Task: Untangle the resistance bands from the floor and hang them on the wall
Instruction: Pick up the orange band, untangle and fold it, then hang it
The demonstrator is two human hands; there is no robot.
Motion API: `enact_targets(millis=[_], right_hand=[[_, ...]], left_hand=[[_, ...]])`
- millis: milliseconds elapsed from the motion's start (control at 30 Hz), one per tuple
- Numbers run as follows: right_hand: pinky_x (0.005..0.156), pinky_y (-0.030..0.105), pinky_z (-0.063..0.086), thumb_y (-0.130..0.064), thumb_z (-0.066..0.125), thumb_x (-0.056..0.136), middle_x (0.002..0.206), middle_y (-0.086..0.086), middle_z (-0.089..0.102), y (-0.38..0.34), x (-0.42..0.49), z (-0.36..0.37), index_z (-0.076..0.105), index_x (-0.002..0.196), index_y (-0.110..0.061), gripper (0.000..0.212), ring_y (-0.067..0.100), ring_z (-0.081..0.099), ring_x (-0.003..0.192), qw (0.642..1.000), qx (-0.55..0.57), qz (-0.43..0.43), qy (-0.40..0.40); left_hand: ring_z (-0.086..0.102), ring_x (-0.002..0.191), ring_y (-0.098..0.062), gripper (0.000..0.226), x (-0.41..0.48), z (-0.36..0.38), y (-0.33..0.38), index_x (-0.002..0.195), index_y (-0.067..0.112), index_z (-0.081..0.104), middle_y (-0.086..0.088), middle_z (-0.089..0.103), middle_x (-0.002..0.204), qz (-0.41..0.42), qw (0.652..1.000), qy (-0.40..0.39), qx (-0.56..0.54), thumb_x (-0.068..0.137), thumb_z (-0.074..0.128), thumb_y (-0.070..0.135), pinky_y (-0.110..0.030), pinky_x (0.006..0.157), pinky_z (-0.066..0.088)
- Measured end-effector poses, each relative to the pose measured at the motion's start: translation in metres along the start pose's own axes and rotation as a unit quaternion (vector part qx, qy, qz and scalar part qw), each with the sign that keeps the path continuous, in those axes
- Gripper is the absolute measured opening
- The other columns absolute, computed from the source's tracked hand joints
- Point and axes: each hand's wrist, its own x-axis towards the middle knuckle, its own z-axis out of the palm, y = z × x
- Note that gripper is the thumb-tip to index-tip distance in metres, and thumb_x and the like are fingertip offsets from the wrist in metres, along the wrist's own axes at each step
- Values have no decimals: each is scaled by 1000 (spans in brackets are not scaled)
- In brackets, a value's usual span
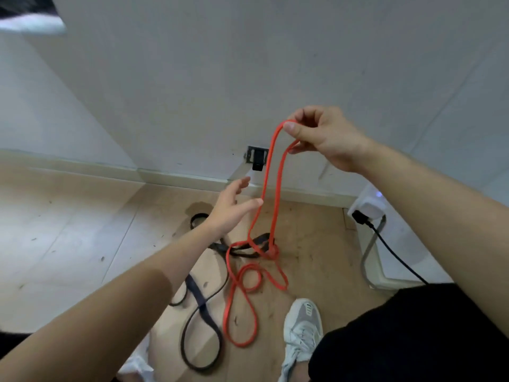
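The right hand (322, 136) pinches the orange band (271, 172) high, likely to expose its knot (272, 252) with the black band (202, 307) on the floor (82, 230); the left hand (230, 208) reaches open-fingered, touching one strand.

The person's left hand (231, 210), right hand (322, 136) and both forearms are bare. A black garment (413, 340) of plain matte cloth covers the right leg. The right sneaker (303, 329) is pale grey and white mesh with white laces and a few short dark bars near the toe. The left sneaker (137, 365) shows only a blurred white part.
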Motion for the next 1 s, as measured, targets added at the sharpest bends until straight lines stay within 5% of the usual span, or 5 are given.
enact_targets(millis=[200, 367, 567, 767, 1000], right_hand=[[75, 34, 61, -8, 63, 96, 74, 4, 56, -38, -3, -9, 63, 85, -10, 11, 12, 61, 64, 986, 106, -80, 102], [84, 42, 60, -7, 55, 101, 80, 9, 62, -67, 0, -20, 59, 89, -7, 13, 13, 61, 65, 946, 277, -101, 137], [77, 39, 60, -9, 57, 100, 82, 9, 62, -82, 4, -14, 61, 92, -6, 9, 13, 60, 67, 942, 287, -116, 127], [81, 46, 62, -10, 60, 99, 78, 5, 64, -77, 6, -9, 64, 88, -10, 12, 11, 61, 68, 959, 243, -99, 111], [82, 49, 61, -11, 60, 98, 82, 8, 64, -77, 7, -7, 66, 92, -7, 9, 14, 60, 71, 967, 217, -86, 104]], left_hand=[[63, 122, -8, 47, 3, 5, 69, 135, 20, 59, 3, 69, 128, 40, 994, -91, -33, 91, 70, 34, -30, 109, 46], [58, 127, -17, 63, 10, -7, 104, 146, 20, 48, 2, 58, 141, 63, 995, -73, 17, 90, 75, 31, -36, 108, 49], [66, 81, -16, 39, 8, -11, 155, 120, 8, 61, -8, 68, 108, 112, 992, 59, -20, 87, 80, 20, -19, 67, 56], [71, 68, -11, 18, 6, -42, 166, 86, 14, 71, 0, 75, 77, 161, 974, 122, 104, 79, 85, 24, -27, 66, 56], [72, 93, -8, 7, -2, -84, 174, 96, 14, 73, 2, 76, 98, 159, 973, 44, 159, 89, 76, 14, -27, 85, 59]])
